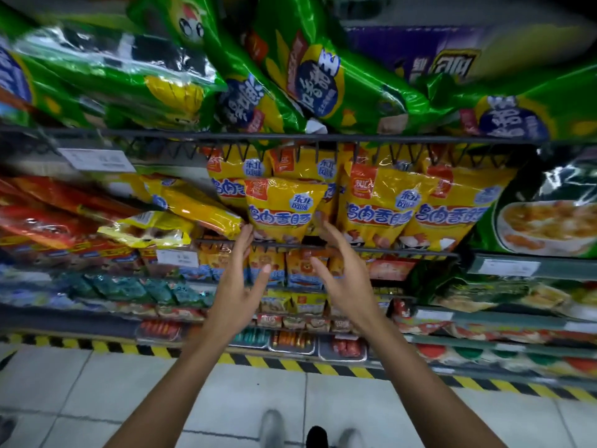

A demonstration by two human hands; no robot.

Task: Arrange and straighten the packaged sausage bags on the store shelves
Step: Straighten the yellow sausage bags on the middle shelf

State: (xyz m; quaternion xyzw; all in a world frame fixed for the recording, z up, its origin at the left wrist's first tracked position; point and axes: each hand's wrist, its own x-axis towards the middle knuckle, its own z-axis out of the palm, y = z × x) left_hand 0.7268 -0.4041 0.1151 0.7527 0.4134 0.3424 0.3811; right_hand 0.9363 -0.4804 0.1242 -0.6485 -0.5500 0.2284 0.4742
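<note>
a: we're at a store aisle, pale tiled floor point(226, 399) below and wire shelves stacked with packets. what are we working on?

b: the front yellow sausage bag point(284, 208) on the middle wire shelf point(403, 252). it stands ahead of its row, leaning a little, so we judge it's the one to square up.

a: and our hands?

b: the left hand point(240, 286) reaches up with fingers spread, its fingertips point(247, 231) touching the bag's lower left edge. the right hand point(342, 270) is also spread wide, its fingertips at the bag's lower right; we can't tell if they touch. neither is clamped on anything. we're bracketing the bag from both sides, probably to steady it upright.

a: around it?

b: more yellow bags point(381, 205) stand just beside and behind. to the left, a yellow bag point(193, 202) lies tipped over. green bags point(310, 69) slump on the shelf above, likely needing work too.
</note>
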